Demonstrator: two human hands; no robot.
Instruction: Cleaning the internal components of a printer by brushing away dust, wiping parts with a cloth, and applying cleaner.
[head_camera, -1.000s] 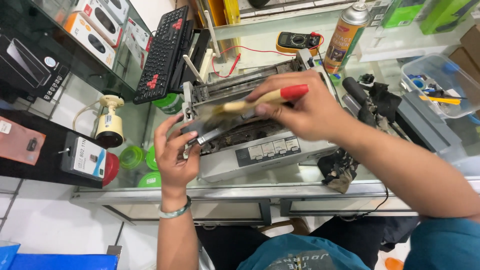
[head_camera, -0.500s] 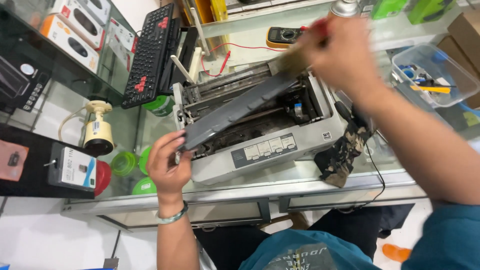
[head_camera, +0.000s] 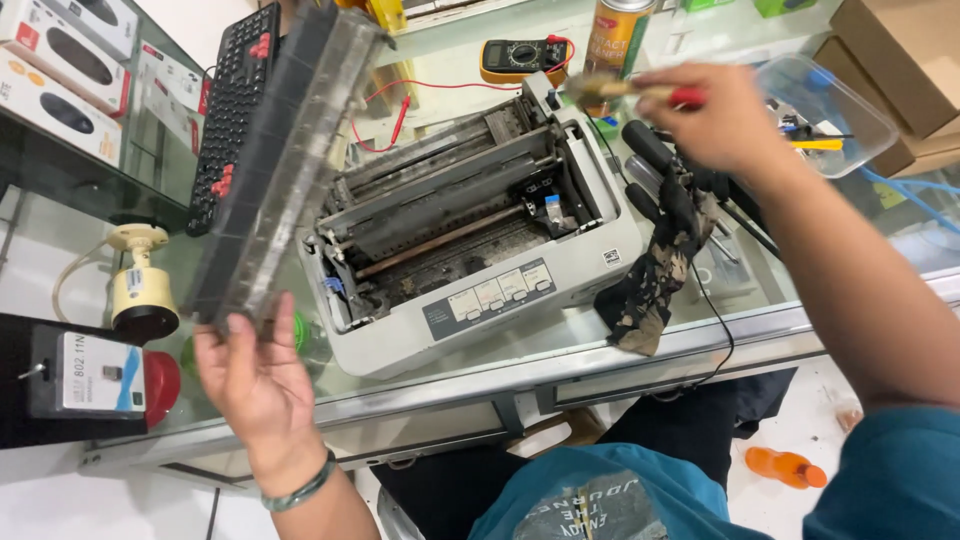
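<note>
Since half a second earlier you had lifted the long dusty cover (head_camera: 285, 150) clear of the printer (head_camera: 470, 240) and swung it to the left, so it stood almost on end over the black keyboard (head_camera: 235, 110) instead of lying across the open machine. Your left hand (head_camera: 255, 375) gripped its lower end, fingers curled closed around the edge. Your right hand (head_camera: 715, 115) had come down from the top of the view and hung above the printer's right rear corner, fingers pinched closed on a red-handled brush (head_camera: 625, 90) whose bristles pointed left. The printer sat open on the glass counter (head_camera: 560, 345), its rollers and rails showing.

At the right, a clear plastic tub (head_camera: 840, 105) held small tools, among them one with a yellow handle; your hand hid part of it. A black stained rag (head_camera: 655, 265) lay draped just beside the printer's right side.

Behind the printer lay a yellow multimeter (head_camera: 525, 55) with red leads, and beside it stood an orange spray can (head_camera: 615, 35). White boxes picturing computer mice (head_camera: 65, 70) were stacked at the upper left. A brown cardboard box (head_camera: 900, 50) sat at the upper right. Below the counter at the left hung a small black package with a white label (head_camera: 85, 375).
</note>
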